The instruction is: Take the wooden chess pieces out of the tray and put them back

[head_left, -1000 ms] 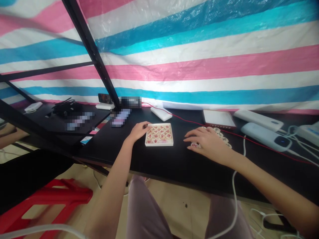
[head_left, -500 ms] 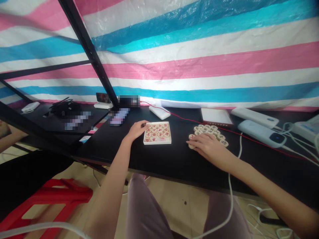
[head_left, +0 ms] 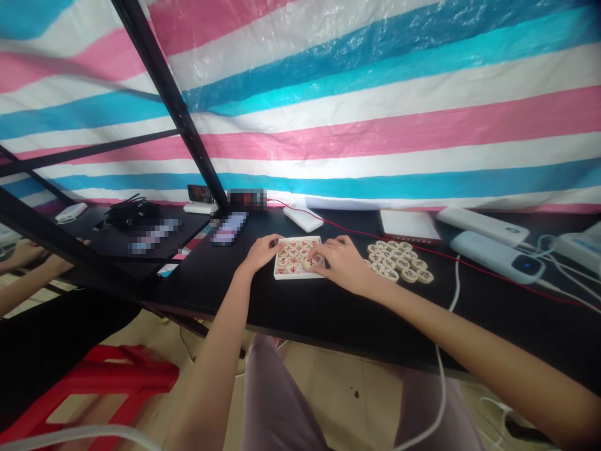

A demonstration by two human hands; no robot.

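Observation:
A shallow white box [head_left: 300, 275] lies on the black table, with rows of round Chinese chess pieces [head_left: 293, 254] marked in red inside. My left hand [head_left: 261, 252] grips the box's left side, thumb and fingers at its upper left corner. Over the box's right part, my right hand [head_left: 345, 263] pinches a red-marked chess piece [head_left: 311, 261] between thumb and fingers, low above the front row. Right of that hand, a cluster of loose chess pieces [head_left: 402, 257] lies flat on the table, most with dark characters; the hand hides part of its left edge.
A white lid-like tray [head_left: 408, 224], power banks [head_left: 495, 255] and a red cable [head_left: 347, 223] lie behind the pieces. A white cable [head_left: 454, 285] hangs over the front edge. At left are a black frame post [head_left: 188, 125], a phone [head_left: 230, 228] and another person's hands [head_left: 56, 257].
My right hand has moved left from the loose pieces to the box, carrying a chess piece. My left hand stays at the box. Another person's hands show more at the left.

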